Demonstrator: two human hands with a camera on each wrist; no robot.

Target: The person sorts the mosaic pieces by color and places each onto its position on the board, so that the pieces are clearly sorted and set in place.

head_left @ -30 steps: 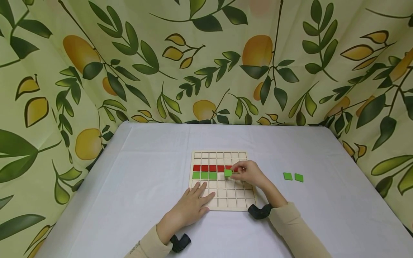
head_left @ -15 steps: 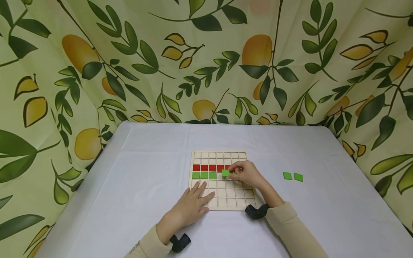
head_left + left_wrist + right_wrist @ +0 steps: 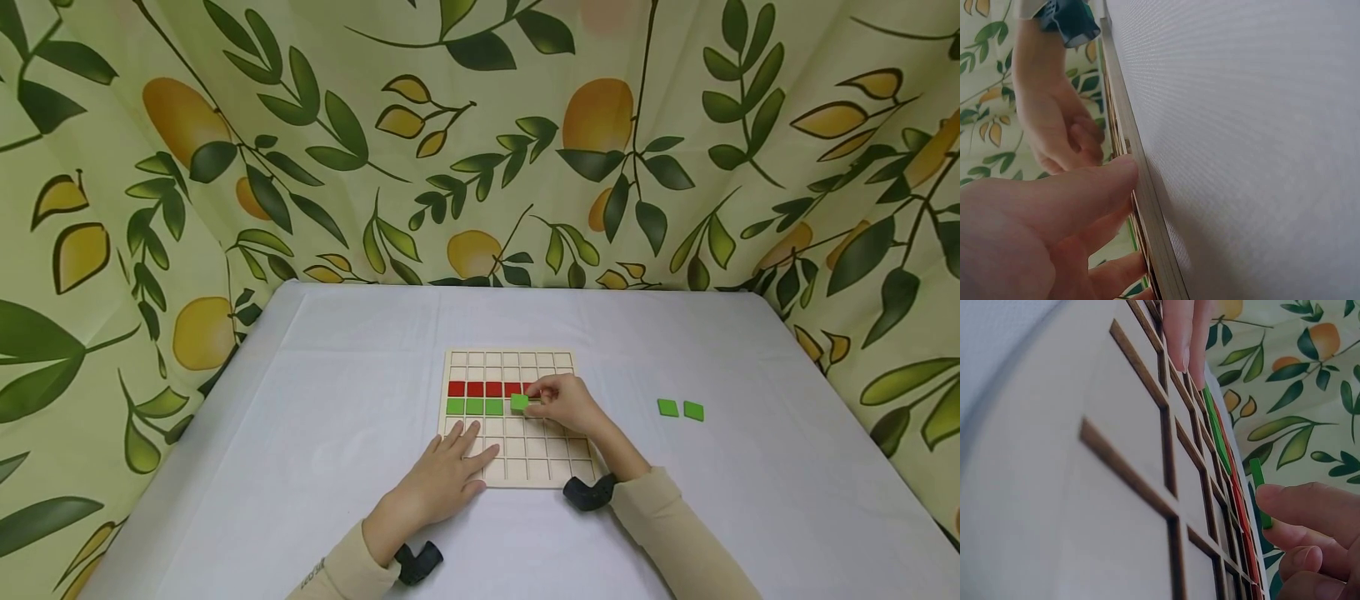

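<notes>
A wooden grid board (image 3: pixel 537 472) lies on the table, a row of red square tiles (image 3: pixel 475 389) across it. Below them, three green tiles (image 3: pixel 474 407) fill the left cells of the following row. My right hand (image 3: pixel 567 403) pinches a green square tile (image 3: pixel 519 403) between thumb and fingertips, over the cell right of those three. In the right wrist view this held tile (image 3: pixel 1260 492) stands edge-on, above the board's surface. My left hand (image 3: pixel 442 479) rests spread on the board's lower left corner; in the left wrist view its thumb (image 3: pixel 1094 190) lies at the board's edge.
Two loose green tiles (image 3: pixel 681 409) lie on the white tablecloth (image 3: pixel 360 375) to the right of the board. A patterned curtain (image 3: pixel 480 150) hangs behind and at both sides of the table. Black wrist devices (image 3: pixel 589 493) sit on both wrists.
My right hand has shifted slightly left with the green tile, bringing it closer to the three green ones. The left hand has stayed in place on the board.
</notes>
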